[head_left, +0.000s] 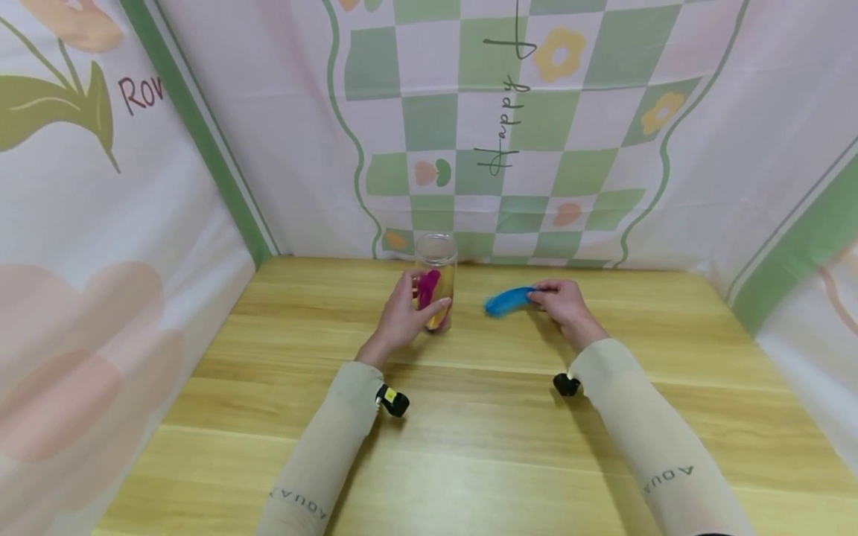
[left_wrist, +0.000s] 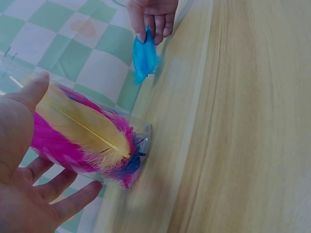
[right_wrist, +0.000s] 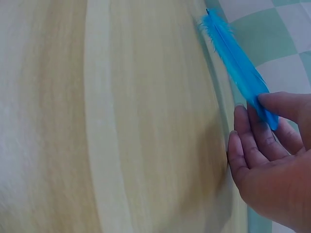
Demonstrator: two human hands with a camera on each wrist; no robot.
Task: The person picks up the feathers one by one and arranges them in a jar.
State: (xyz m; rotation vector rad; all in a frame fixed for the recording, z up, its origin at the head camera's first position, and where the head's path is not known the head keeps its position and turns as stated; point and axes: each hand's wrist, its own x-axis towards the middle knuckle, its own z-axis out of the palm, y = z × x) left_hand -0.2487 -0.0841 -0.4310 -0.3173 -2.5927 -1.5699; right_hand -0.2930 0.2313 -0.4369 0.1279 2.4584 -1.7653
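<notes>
A clear jar (head_left: 437, 257) stands near the back of the table. Inside it are several feathers, among them a yellow feather (left_wrist: 85, 124), magenta feathers (left_wrist: 53, 141) and a bit of blue at the bottom. My left hand (head_left: 404, 313) holds the jar from the left, thumb on the near side and fingers round the other. To the right of the jar, my right hand (head_left: 564, 304) pinches a blue feather (head_left: 508, 301) by one end between thumb and fingers. The feather's fluffy end points left towards the jar, apart from it and above the table.
The wooden table (head_left: 469, 439) reaches back to a fabric backdrop (head_left: 489, 119) with green and white checks, just behind the jar. Printed cloth (head_left: 100, 246) hangs along the left side, and more cloth on the right. A small black camera sits at each wrist.
</notes>
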